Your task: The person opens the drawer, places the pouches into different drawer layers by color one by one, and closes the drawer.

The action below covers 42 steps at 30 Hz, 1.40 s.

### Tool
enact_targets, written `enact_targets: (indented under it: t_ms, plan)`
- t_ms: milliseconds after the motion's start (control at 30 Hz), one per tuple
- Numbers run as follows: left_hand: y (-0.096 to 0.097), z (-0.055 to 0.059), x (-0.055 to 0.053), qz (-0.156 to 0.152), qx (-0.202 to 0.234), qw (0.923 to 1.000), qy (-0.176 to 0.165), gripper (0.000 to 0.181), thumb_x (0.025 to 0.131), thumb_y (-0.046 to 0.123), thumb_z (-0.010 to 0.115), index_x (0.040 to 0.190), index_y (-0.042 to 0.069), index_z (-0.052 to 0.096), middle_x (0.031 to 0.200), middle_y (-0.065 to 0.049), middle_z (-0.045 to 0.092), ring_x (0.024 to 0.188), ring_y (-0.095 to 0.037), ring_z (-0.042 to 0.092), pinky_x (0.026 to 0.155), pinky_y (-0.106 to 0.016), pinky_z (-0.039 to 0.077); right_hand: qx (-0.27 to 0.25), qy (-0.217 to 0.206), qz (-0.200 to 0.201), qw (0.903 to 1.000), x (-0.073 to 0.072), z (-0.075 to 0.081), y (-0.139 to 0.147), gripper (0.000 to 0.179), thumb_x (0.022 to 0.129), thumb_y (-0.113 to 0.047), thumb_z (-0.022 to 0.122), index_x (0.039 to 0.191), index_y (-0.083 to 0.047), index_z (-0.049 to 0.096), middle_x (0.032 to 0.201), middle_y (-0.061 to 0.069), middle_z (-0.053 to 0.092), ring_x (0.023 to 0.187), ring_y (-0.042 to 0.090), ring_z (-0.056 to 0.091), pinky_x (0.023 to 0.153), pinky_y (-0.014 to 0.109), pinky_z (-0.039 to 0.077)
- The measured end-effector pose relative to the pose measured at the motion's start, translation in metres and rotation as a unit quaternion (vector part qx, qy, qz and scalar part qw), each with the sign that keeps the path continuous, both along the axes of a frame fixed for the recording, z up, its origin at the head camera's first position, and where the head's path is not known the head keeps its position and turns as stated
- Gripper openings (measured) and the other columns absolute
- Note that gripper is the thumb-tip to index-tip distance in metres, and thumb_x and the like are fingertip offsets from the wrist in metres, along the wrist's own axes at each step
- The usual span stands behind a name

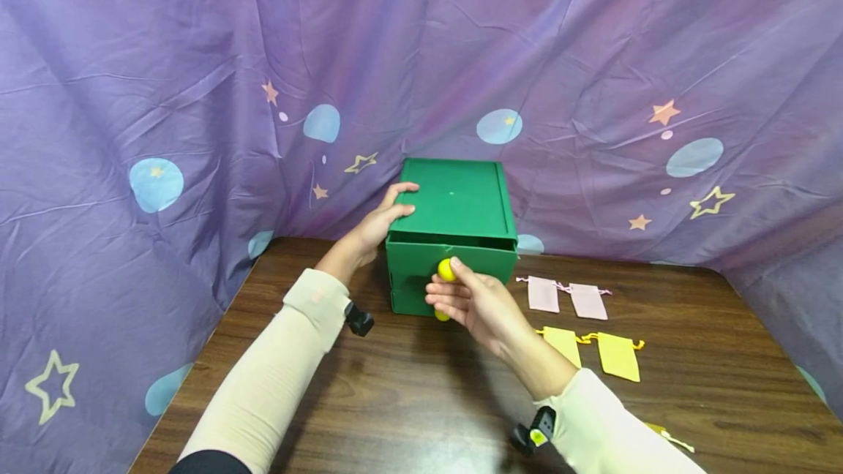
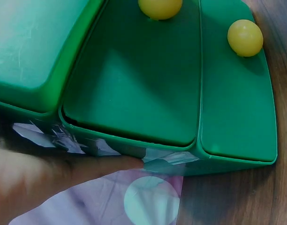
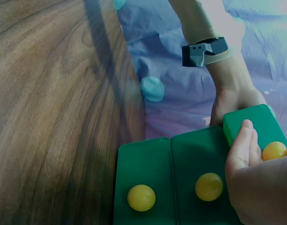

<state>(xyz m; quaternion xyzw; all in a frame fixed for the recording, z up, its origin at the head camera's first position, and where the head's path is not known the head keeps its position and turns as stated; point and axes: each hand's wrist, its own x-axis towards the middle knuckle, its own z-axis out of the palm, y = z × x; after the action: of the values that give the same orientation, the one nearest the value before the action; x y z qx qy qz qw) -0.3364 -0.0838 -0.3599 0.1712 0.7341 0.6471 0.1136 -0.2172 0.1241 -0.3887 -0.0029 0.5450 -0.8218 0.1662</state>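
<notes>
A green box of three stacked drawers point(image 1: 451, 200) stands at the back of the table, with a round yellow knob on each drawer front. The top drawer point(image 2: 26, 42) juts out past the two below, and a dark gap shows along its upper edge. My right hand point(image 1: 484, 306) pinches the top yellow knob point(image 1: 446, 269), its thumb on the near side. My left hand point(image 1: 375, 225) holds the box's left side, with fingertips bent over the top edge and another digit lying along the side wall. The middle knob point(image 3: 209, 187) and bottom knob point(image 3: 141, 198) are untouched.
Right of the box lie two pale pink drawstring pouches point(image 1: 543, 294) and, nearer, two yellow drawstring pouches point(image 1: 617, 357). Another yellow pouch is mostly covered by the right sleeve point(image 1: 612, 423). A purple star-printed curtain point(image 1: 408, 57) hangs behind the wooden table point(image 1: 395, 393).
</notes>
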Motion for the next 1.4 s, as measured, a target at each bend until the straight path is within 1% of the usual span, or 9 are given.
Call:
enact_targets:
  t_ms: [133, 267, 400, 500, 633, 900, 1067, 1233, 1400]
  plan:
    - [0.0, 0.0, 0.0, 0.0, 0.003, 1.0, -0.002, 0.051, 0.104, 0.026, 0.047, 0.154, 0.025, 0.035, 0.163, -0.014, 0.023, 0.144, -0.038, 0.029, 0.12, -0.057, 0.022, 0.001, 0.001, 0.001, 1.0, 0.004, -0.001, 0.0, 0.046, 0.108, -0.037, 0.054, 0.117, 0.007, 0.063, 0.095, 0.01, 0.076, 0.09, 0.02, 0.075, 0.084, 0.031, 0.06]
    - [0.0, 0.0, 0.0, -0.002, -0.001, 1.0, 0.004, 0.052, 0.104, 0.026, 0.046, 0.155, 0.024, 0.034, 0.165, -0.013, 0.019, 0.147, -0.037, 0.024, 0.121, -0.057, 0.018, 0.002, 0.004, 0.003, 1.0, 0.008, -0.002, 0.0, 0.046, 0.108, -0.036, 0.054, 0.117, 0.008, 0.063, 0.095, 0.01, 0.076, 0.091, 0.02, 0.074, 0.086, 0.032, 0.06]
    - [0.0, 0.0, 0.0, -0.003, -0.001, 1.0, 0.003, 0.053, 0.104, 0.025, 0.046, 0.155, 0.024, 0.034, 0.165, -0.013, 0.02, 0.146, -0.035, 0.026, 0.121, -0.056, 0.02, 0.0, 0.006, 0.002, 1.0, 0.013, -0.002, -0.001, 0.045, 0.108, -0.036, 0.054, 0.115, 0.007, 0.065, 0.095, 0.01, 0.076, 0.092, 0.021, 0.075, 0.087, 0.032, 0.06]
    - [0.0, 0.001, 0.001, -0.002, 0.01, 0.9999, -0.008, 0.052, 0.104, 0.024, 0.047, 0.154, 0.024, 0.034, 0.16, -0.017, 0.026, 0.137, -0.036, 0.037, 0.118, -0.055, 0.029, -0.001, 0.007, 0.001, 1.0, 0.016, -0.002, -0.001, 0.043, 0.107, -0.036, 0.055, 0.113, 0.004, 0.067, 0.095, 0.01, 0.076, 0.092, 0.021, 0.075, 0.086, 0.031, 0.06]
    - [0.0, 0.002, 0.0, 0.0, 0.019, 0.9997, -0.016, 0.052, 0.104, 0.023, 0.047, 0.154, 0.024, 0.035, 0.155, -0.02, 0.032, 0.129, -0.036, 0.045, 0.113, -0.052, 0.036, 0.0, 0.007, 0.001, 1.0, 0.021, -0.002, -0.001, 0.041, 0.107, -0.036, 0.055, 0.111, 0.002, 0.068, 0.096, 0.009, 0.076, 0.092, 0.022, 0.075, 0.086, 0.032, 0.06]
    - [-0.001, 0.0, -0.002, 0.005, -0.019, 0.9997, 0.01, 0.052, 0.104, 0.027, 0.047, 0.155, 0.024, 0.035, 0.165, -0.014, 0.021, 0.146, -0.035, 0.027, 0.121, -0.053, 0.022, 0.001, 0.005, 0.007, 1.0, 0.029, -0.004, -0.001, 0.044, 0.108, -0.036, 0.054, 0.114, 0.006, 0.066, 0.097, 0.01, 0.076, 0.093, 0.022, 0.075, 0.086, 0.032, 0.06]
    - [-0.001, 0.0, -0.003, 0.004, -0.021, 0.9997, 0.014, 0.052, 0.104, 0.027, 0.047, 0.154, 0.023, 0.035, 0.164, -0.014, 0.022, 0.146, -0.035, 0.027, 0.121, -0.053, 0.022, 0.001, 0.006, 0.014, 0.9999, 0.034, -0.005, -0.001, 0.046, 0.108, -0.036, 0.054, 0.118, 0.008, 0.065, 0.098, 0.01, 0.076, 0.093, 0.021, 0.075, 0.088, 0.033, 0.06]
    - [-0.001, 0.001, -0.003, -0.002, -0.019, 0.9995, 0.025, 0.053, 0.104, 0.024, 0.047, 0.155, 0.02, 0.034, 0.166, -0.013, 0.019, 0.149, -0.033, 0.022, 0.123, -0.052, 0.017, 0.0, 0.01, 0.02, 0.9997, 0.039, -0.005, -0.002, 0.044, 0.107, -0.036, 0.055, 0.115, 0.006, 0.067, 0.098, 0.01, 0.076, 0.093, 0.021, 0.075, 0.087, 0.032, 0.06]
    - [-0.002, 0.002, -0.003, -0.002, -0.028, 0.9993, 0.026, 0.053, 0.105, 0.026, 0.046, 0.156, 0.022, 0.034, 0.167, -0.012, 0.018, 0.151, -0.033, 0.019, 0.123, -0.054, 0.015, -0.001, 0.009, 0.02, 0.9998, 0.043, -0.006, -0.003, 0.044, 0.108, -0.036, 0.054, 0.115, 0.006, 0.068, 0.098, 0.011, 0.077, 0.093, 0.022, 0.075, 0.087, 0.033, 0.06]
